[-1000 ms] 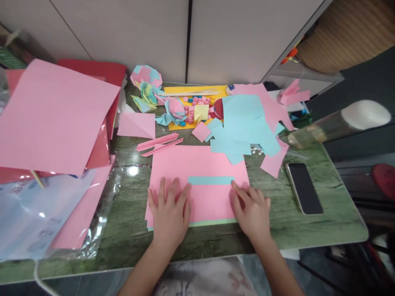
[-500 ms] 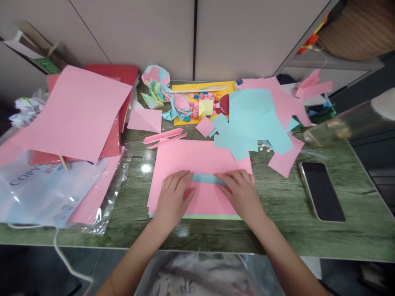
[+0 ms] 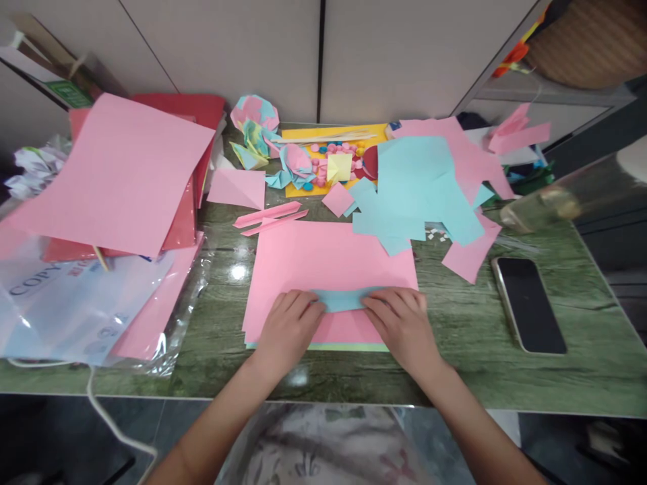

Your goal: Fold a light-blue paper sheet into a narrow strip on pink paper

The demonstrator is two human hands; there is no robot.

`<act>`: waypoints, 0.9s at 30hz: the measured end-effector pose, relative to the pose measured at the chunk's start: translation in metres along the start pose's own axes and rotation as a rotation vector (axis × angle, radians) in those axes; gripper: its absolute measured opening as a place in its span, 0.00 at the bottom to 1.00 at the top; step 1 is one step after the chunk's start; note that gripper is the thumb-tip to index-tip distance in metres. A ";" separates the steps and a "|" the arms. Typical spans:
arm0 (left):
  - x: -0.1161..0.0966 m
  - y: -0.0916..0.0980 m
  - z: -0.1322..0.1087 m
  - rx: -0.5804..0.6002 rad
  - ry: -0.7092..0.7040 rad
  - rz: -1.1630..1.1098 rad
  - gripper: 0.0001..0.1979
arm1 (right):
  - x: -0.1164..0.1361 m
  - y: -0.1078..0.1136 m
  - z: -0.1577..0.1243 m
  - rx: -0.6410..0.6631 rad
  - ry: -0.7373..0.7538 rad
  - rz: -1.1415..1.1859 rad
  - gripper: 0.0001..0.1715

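Note:
A narrow blue paper strip (image 3: pixel 342 300) lies crosswise over a stack of pink sheets (image 3: pixel 333 256), with a green edge showing at the stack's bottom. My left hand (image 3: pixel 293 323) pinches the strip's left end between thumb and fingers. At the right end, my right hand (image 3: pixel 402 323) closes on it in the same way. Both ends of the strip are hidden under the fingers. Two folded pink strips (image 3: pixel 270 217) rest just beyond the stack's upper left corner.
Pink sheets (image 3: pixel 121 175) and a plastic bag (image 3: pixel 75 303) cover the left. Behind are folded paper flowers (image 3: pixel 296 165) and a yellow sheet (image 3: pixel 298 135) with beads. Blue scraps (image 3: pixel 414 182), a phone (image 3: pixel 530 304) and a clear bottle (image 3: pixel 546 202) lie to the right.
The blue strip has come slightly toward me, and more of its width shows. My thumbs have closed in against my fingers at both ends. The view has shifted slightly.

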State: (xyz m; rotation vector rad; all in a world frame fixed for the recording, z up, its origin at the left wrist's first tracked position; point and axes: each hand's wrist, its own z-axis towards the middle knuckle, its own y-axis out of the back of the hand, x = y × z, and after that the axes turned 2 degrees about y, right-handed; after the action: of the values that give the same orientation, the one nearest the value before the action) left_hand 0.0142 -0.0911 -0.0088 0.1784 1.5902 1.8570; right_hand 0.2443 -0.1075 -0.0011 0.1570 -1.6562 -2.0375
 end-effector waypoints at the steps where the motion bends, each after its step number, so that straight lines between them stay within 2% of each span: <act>1: 0.000 -0.001 0.000 0.015 -0.001 -0.020 0.07 | -0.002 -0.001 -0.001 0.016 -0.002 0.021 0.10; 6: -0.002 -0.003 0.002 -0.006 0.064 -0.141 0.07 | -0.012 -0.006 -0.006 -0.009 -0.040 0.137 0.10; 11: -0.010 -0.002 0.005 -0.051 0.301 -0.277 0.05 | -0.017 -0.007 -0.004 -0.053 -0.191 0.240 0.09; 15: -0.011 0.005 0.010 0.014 0.429 -0.298 0.05 | -0.016 -0.005 0.003 0.017 -0.269 0.227 0.08; 19: -0.010 0.009 0.015 0.088 0.450 -0.268 0.05 | -0.017 0.000 0.009 0.077 -0.271 0.246 0.07; 21: -0.015 0.009 0.014 0.064 0.454 -0.178 0.02 | -0.017 0.001 0.012 0.091 -0.279 0.250 0.07; 22: -0.020 0.008 0.012 0.025 0.448 -0.102 0.02 | -0.016 0.002 0.012 0.098 -0.283 0.251 0.06; 24: -0.033 0.004 0.005 -0.091 0.376 0.087 0.09 | -0.016 0.003 0.014 0.113 -0.289 0.250 0.06; 25: -0.040 0.002 0.000 -0.103 0.255 0.134 0.14 | -0.016 0.003 0.014 0.122 -0.291 0.249 0.06; 27: -0.052 -0.004 -0.008 -0.024 -0.024 0.114 0.19 | -0.016 0.004 0.015 0.137 -0.294 0.245 0.06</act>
State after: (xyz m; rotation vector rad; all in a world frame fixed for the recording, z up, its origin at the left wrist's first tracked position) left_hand 0.0512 -0.1272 0.0017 0.2850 1.5699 1.9525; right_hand 0.2535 -0.0877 0.0032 -0.2992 -1.8862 -1.8289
